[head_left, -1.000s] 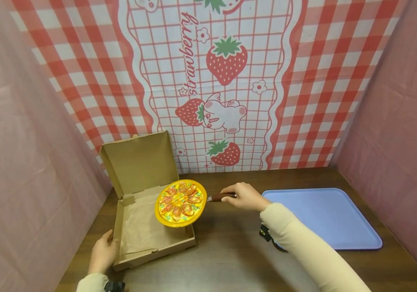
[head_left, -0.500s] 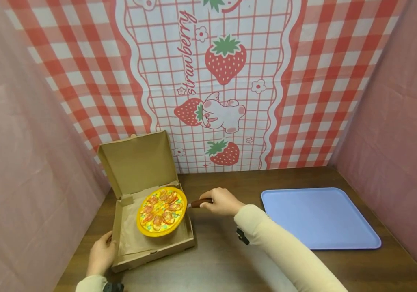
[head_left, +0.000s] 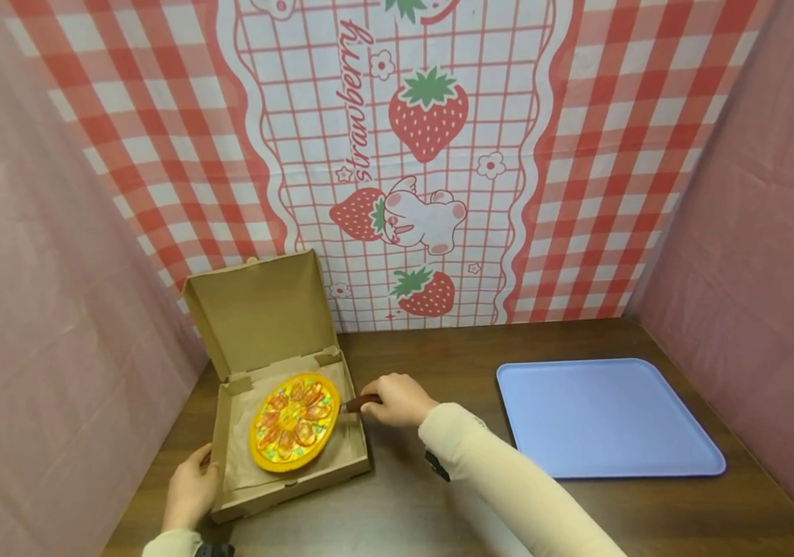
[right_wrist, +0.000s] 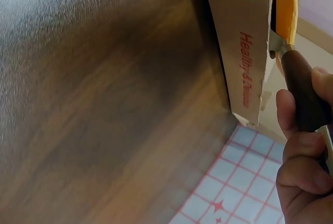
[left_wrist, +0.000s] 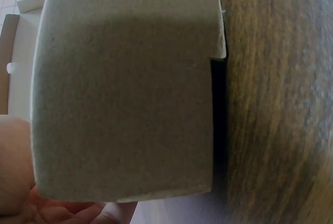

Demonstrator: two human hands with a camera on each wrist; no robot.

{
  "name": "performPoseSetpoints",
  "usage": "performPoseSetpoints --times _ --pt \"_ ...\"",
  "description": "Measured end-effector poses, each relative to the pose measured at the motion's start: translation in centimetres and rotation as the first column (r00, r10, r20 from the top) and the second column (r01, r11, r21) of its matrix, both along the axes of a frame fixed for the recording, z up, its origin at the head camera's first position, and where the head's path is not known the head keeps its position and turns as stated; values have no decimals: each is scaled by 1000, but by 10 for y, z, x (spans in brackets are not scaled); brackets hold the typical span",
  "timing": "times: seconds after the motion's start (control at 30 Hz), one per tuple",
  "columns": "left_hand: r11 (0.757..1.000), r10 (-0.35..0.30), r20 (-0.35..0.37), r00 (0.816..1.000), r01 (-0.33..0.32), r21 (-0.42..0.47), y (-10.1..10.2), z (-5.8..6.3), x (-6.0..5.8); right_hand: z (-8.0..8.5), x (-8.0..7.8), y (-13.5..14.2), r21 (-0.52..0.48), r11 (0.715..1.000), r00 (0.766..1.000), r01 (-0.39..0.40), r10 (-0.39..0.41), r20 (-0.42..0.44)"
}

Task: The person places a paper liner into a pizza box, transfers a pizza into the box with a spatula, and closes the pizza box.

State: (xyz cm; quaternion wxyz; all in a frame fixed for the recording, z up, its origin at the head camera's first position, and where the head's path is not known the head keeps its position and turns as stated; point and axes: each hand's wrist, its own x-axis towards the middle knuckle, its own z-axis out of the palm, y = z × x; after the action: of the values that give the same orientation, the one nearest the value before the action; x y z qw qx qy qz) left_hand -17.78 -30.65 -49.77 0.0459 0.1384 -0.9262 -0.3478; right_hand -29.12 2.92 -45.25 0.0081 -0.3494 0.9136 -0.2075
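My right hand [head_left: 400,400] grips the brown handle [head_left: 363,403] of a spatula, whose blade is mostly hidden under a round pizza [head_left: 295,422]. The pizza has a yellow rim and a ring of reddish topping pieces. It tilts over the paper-lined base of an open cardboard pizza box [head_left: 351,464]. In the right wrist view, the handle [right_wrist: 307,91] and metal neck lie just over the box wall [right_wrist: 242,52]. My left hand [head_left: 191,489] holds the left side of the box near its front; the left wrist view shows the thumb and curled fingers around the cardboard wall [left_wrist: 125,99].
The box lid [head_left: 264,313] stands raised at the back, near a strawberry-print cloth [head_left: 431,178]. To the right, a blue tray [head_left: 608,418] lies on the dark wooden table [head_left: 438,344]. Pink curtains [head_left: 737,232] line both sides.
My right hand has brought the spatula and pizza leftward and downward, from the box's right edge to over its base. My left hand stays at the box.
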Motion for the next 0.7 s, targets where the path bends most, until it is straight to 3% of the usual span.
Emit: performPoseSetpoints --times 0.2,0.7 --pt "1000 1 -10 1000 -1 -3 0 1 1 -9 3 -9 20 1000 999 1 0 -46" --pt "1000 7 6 1000 -7 -8 0 0 1 -17 8 -16 30 998 997 62 -61 -37"
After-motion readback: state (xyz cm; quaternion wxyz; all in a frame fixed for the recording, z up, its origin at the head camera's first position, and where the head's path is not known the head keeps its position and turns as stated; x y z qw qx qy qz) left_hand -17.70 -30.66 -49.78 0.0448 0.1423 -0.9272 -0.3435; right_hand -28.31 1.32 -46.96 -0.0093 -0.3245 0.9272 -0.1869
